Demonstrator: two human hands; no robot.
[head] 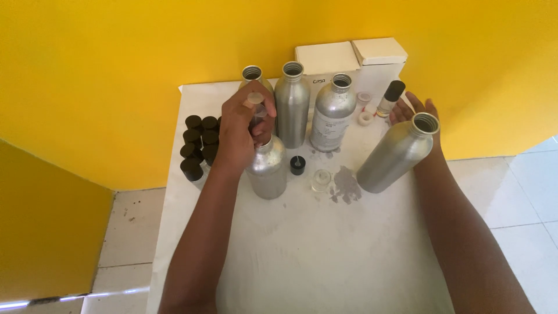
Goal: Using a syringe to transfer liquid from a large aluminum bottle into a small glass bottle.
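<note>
Two white boxes (pixel 351 58) against the yellow wall, pale label (pixel 326 124) on the middle-right silver bottle (pixel 333 113)

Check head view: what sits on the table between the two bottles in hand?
A small black cap, a little clear cup and a grey stain.

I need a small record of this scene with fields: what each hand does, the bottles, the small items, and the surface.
left hand: holds a small clear plug over the mouth of an upright aluminium bottle
right hand: holds a tilted aluminium bottle, mouth open
other bottles: three open aluminium bottles upright at the back
small items: cluster of black-capped vials at left; loose black cap; small clear glass vial; black-capped roll-on bottle
surface: white table, grey stain near the middle
behind: two white boxes, yellow wall
</note>
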